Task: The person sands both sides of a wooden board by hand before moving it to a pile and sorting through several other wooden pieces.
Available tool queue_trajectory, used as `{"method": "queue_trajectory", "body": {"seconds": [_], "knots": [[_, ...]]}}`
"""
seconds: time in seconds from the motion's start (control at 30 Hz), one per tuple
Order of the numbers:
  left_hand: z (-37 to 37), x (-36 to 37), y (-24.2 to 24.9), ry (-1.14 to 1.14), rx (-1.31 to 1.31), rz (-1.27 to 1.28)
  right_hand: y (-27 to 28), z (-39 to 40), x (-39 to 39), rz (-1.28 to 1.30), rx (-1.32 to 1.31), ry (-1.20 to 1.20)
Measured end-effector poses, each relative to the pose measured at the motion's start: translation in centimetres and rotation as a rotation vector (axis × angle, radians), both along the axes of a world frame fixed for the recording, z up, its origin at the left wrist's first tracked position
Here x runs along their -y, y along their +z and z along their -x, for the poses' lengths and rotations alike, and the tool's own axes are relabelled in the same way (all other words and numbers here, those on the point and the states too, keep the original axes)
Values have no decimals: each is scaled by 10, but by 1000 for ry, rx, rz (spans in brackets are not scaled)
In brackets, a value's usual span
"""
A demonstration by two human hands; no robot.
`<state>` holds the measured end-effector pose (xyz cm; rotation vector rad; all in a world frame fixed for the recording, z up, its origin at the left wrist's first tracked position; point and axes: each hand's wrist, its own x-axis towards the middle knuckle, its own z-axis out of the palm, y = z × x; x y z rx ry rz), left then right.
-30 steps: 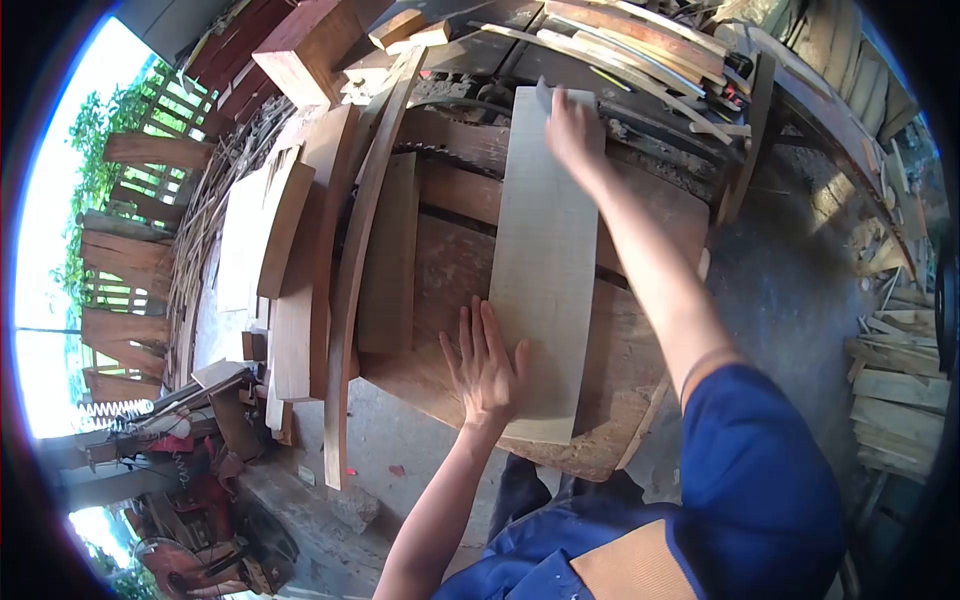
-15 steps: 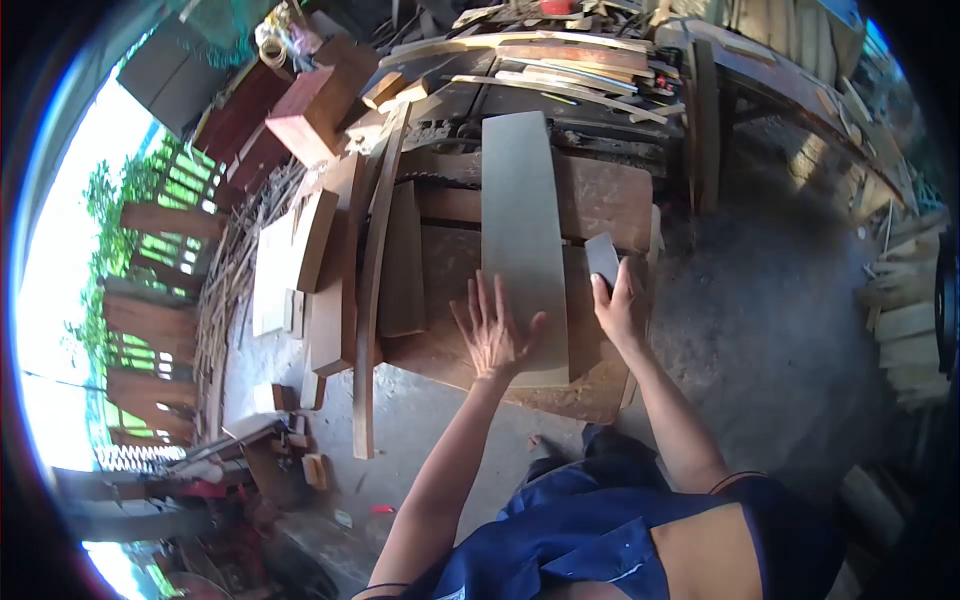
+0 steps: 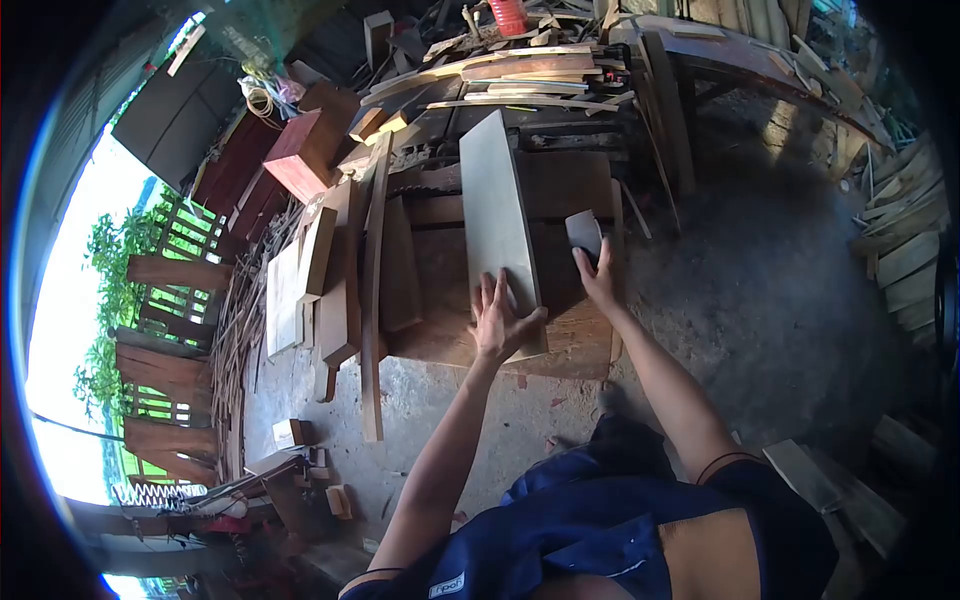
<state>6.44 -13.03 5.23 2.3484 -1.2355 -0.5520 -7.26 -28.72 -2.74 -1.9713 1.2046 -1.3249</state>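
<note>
A long pale board [image 3: 494, 200] lies lengthwise over a brown wooden work surface [image 3: 570, 340]. Near the board's close end rests my left hand [image 3: 500, 322], its fingers spread on the wood and the thumb out to the right. To the right of the board, my right hand [image 3: 599, 278] grips a small grey sheet or flat block [image 3: 583, 231] between thumb and fingers. That piece is apart from the board. What it is made of is too small to tell.
Left of the board are a long narrow strip [image 3: 374, 300], thick planks [image 3: 342, 290] and a reddish box [image 3: 300, 155]. Thin strips [image 3: 540, 75] are piled at the back. A bench [image 3: 740, 65] stands at the back right.
The view has shifted. The pale board now sits more slanted, with its side edge showing. My left hand lies further onto the board, and my right hand still has the grey piece.
</note>
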Motion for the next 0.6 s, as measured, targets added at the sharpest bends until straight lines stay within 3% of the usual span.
{"method": "queue_trajectory", "body": {"seconds": [0.03,0.13,0.2,0.27,0.3,0.33,0.4,0.5,0.53,0.57,0.6], "knots": [[-2,-5,5,-17,-152,190,12,2,-1,-69,56,52],[4,-23,11,-69,-539,384,31,5,-3,-28,46,16],[12,-37,21,-108,-689,457,25,8,3,-298,68,41],[23,-52,34,-77,-1110,653,16,7,7,-206,87,51],[17,-65,18,-67,-1111,661,12,7,9,-118,113,51],[10,-78,9,-13,-1532,730,8,8,12,-117,107,62],[8,-92,4,156,-1963,828,1,8,15,-172,52,138],[2,-103,-9,269,-2152,1003,-18,-9,10,-387,199,29],[13,-107,5,452,-1894,926,-20,-11,10,-476,304,77],[9,-106,5,448,-1896,923,-21,-11,13,-474,305,74],[1,-104,6,324,-1684,758,-26,-10,16,-482,276,85]]}}
